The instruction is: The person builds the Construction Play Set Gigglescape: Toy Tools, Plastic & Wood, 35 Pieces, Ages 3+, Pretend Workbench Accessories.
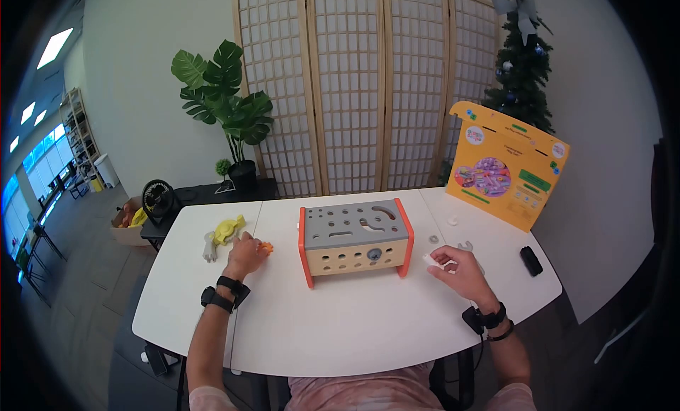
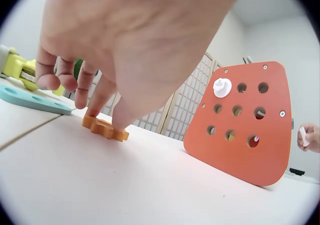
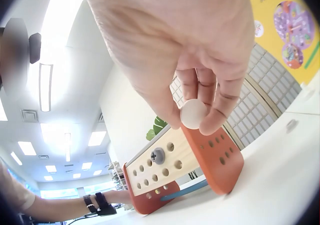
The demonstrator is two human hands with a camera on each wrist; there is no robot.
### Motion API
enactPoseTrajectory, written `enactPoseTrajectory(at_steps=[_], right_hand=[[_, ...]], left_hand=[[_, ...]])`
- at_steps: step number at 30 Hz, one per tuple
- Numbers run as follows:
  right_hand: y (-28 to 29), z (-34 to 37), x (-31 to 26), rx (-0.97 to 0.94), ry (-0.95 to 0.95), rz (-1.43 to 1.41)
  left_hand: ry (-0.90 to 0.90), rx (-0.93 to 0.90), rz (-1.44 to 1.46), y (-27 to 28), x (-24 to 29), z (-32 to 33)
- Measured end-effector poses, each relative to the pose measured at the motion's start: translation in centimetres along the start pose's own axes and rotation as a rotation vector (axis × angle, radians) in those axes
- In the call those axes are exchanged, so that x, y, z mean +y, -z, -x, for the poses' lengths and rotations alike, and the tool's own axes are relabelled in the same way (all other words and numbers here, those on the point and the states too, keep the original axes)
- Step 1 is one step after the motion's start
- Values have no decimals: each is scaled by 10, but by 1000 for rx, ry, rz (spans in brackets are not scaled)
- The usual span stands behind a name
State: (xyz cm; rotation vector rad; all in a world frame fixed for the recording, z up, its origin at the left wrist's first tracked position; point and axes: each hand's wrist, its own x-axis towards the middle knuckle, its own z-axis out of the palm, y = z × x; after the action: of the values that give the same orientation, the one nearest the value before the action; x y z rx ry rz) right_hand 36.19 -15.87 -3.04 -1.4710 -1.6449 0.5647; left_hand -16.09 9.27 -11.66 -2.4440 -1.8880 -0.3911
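In the left wrist view my left hand [image 2: 135, 44] pinches a small orange toothed piece [image 2: 105, 128] that lies at the table top, thumb on one side and index finger on the other. My right hand [image 3: 185, 49] holds a small round white piece [image 3: 193, 114] between thumb and fingers, raised off the table. Between the hands stands a toy workbench [image 1: 355, 227] with a grey holed top, wooden front and red ends. A grey screw head [image 1: 374, 255] sits in its front, and a white piece [image 2: 222, 87] is in its red left end.
Yellow-green pieces [image 1: 228, 230] and a pale piece [image 1: 210, 246] lie beyond my left hand. Past my right hand are a grey ring [image 1: 434, 239], a pale open-ended piece [image 1: 465, 246] and a black object [image 1: 530, 261]. A yellow box [image 1: 506, 166] stands at the back right.
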Motion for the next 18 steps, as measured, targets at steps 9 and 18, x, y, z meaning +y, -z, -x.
enactPoseTrajectory(at_steps=[9, 18], right_hand=[[-21, 9, -16, -183, 36, -43], [-53, 7, -35, -199, -18, -274]], left_hand=[[37, 82, 601, 63, 24, 27], [-110, 343, 1016, 158, 105, 81]])
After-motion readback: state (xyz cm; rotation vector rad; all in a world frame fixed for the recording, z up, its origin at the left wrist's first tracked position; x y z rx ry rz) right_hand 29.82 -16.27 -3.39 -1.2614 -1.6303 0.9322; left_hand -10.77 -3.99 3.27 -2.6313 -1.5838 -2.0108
